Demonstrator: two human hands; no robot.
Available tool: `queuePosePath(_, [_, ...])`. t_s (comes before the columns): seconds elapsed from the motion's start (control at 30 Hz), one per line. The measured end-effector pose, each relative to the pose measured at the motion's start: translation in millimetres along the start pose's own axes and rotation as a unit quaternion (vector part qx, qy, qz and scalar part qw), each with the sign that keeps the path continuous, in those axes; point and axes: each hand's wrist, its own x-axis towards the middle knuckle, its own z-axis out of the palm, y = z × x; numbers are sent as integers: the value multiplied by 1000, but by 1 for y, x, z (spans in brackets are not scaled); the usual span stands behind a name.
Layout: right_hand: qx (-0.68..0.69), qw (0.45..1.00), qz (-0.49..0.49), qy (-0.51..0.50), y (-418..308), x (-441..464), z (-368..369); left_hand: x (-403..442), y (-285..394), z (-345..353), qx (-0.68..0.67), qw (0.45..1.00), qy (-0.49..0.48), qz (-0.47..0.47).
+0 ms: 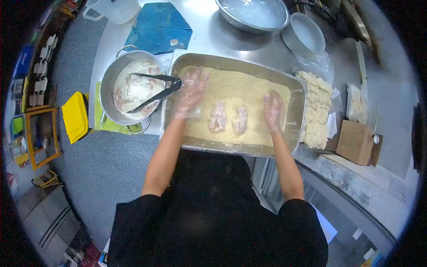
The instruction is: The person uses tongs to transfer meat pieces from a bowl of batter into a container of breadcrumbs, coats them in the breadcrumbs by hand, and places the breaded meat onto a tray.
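A deep metal tray (240, 58) holds a bed of pale yellow breadcrumbs (249, 84). Two pieces of raw meat, apparently chicken, lie side by side on it: a wider one (217, 118) and a narrower one (240, 121). Over the crumbs at the tray's left side is my left hand (192, 91), in a clear plastic glove, fingers stretched out. My right hand (274, 110), gloved alike, has its fingers extended at the right side of the crumbs. Neither holds anything visible. Black-handled tongs (167, 89) reach from a metal pot (106, 104) to beside my left hand.
White batter with meat (138, 89) fills part of the pot. A blue cloth or sheet (158, 26) lies behind it. Metal bowls (253, 13) stand at the back. Breaded pieces (316, 111) are piled right of the tray, near a cardboard box (354, 141).
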Motion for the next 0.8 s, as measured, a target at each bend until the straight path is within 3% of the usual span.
queuePosePath(0.1, [28,993,105,-37,29,-4,22,4,-24,43,56,996,44,47])
queuePosePath(0.13, [74,994,75,-36,39,-4,37,4,-25,51,77,992,56,79])
queuePosePath(0.2, [160,987,17,-28,54,3,73,13,-13,61,-63,998,5,9])
queuePosePath(0.33, [299,910,194,-214,-25,44,48,25,-5,90,-172,980,-70,-76])
queuePosePath(0.4, [273,914,133,-268,-36,54,47,37,16,87,-216,958,-130,-139])
queuePosePath(0.43, [219,939,-10,-264,-14,59,76,43,32,76,-242,940,-162,-175])
queuePosePath(0.5, [308,896,-49,-317,5,45,80,36,49,47,-130,955,-235,-128])
queuePosePath(0.53, [443,817,56,-364,2,36,58,33,48,34,-115,951,-258,-129])
queuePosePath(0.6, [483,749,136,-433,-8,34,12,23,38,3,-123,934,-295,-159])
queuePosePath(0.63, [403,778,120,-468,-14,28,-9,13,34,-9,-147,920,-310,-191])
queuePosePath(0.73, [232,899,62,-367,7,-23,-19,-24,35,-30,114,935,-336,-14])
queuePosePath(0.8, [152,911,79,-376,-24,-21,-9,-34,41,-1,128,940,-311,-62])
